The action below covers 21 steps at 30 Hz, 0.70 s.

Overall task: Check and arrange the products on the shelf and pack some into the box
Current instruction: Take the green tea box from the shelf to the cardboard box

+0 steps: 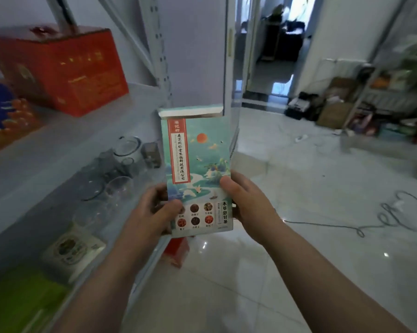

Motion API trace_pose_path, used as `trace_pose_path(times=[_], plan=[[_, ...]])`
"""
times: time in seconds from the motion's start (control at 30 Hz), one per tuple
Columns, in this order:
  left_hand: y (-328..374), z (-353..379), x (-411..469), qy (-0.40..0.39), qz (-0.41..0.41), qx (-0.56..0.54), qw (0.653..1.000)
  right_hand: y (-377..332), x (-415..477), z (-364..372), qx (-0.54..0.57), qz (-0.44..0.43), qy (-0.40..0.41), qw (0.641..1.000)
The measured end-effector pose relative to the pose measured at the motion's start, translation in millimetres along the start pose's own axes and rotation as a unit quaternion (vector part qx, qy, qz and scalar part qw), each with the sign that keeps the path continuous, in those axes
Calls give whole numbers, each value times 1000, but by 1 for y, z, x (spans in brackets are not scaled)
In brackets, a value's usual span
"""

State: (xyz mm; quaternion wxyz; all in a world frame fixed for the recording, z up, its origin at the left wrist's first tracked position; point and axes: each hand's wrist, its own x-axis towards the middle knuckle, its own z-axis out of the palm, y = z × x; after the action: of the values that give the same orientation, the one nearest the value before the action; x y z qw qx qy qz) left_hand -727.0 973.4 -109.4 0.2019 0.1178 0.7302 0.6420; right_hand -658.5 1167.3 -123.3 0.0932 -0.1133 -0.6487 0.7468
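Tea packet (198, 169), pale green with a red title strip, an orange sun and six round ingredient pictures, stands upright in mid-air just right of the shelf's (58, 150) front edge, above the tiled floor (298, 188). Both hands clasp its lower part. The left hand (154, 212) grips the lower left side with its thumb across the front. The right hand (246, 200) grips the right edge with its thumb pressed on the front, and its fingers are hidden behind.

On the shelf, an orange carton (63, 68) sits at the far end. Clear glass jars (121, 164) cluster near the packet. Nearer lie a flat sachet (75, 246) and a green box (17, 299). A red box (178, 251) stands on the floor under the packet. A cable (394, 217) coils on the tiles at the right.
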Motion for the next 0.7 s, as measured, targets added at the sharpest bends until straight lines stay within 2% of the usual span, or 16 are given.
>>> trace_pose_path(times=[0.2,0.33,0.5,0.7], plan=[[-13,137,-49,-152,-32,32,987,16,-138,-117,16,14,147,989],[-28,237,-102,-269,-48,79,959,30,-252,-185,39,25,271,961],[-43,338,-161,-389,-38,113,914,43,-373,-236,77,26,406,910],[-52,431,-216,-523,-34,160,836,58,-476,-258,120,16,560,819]])
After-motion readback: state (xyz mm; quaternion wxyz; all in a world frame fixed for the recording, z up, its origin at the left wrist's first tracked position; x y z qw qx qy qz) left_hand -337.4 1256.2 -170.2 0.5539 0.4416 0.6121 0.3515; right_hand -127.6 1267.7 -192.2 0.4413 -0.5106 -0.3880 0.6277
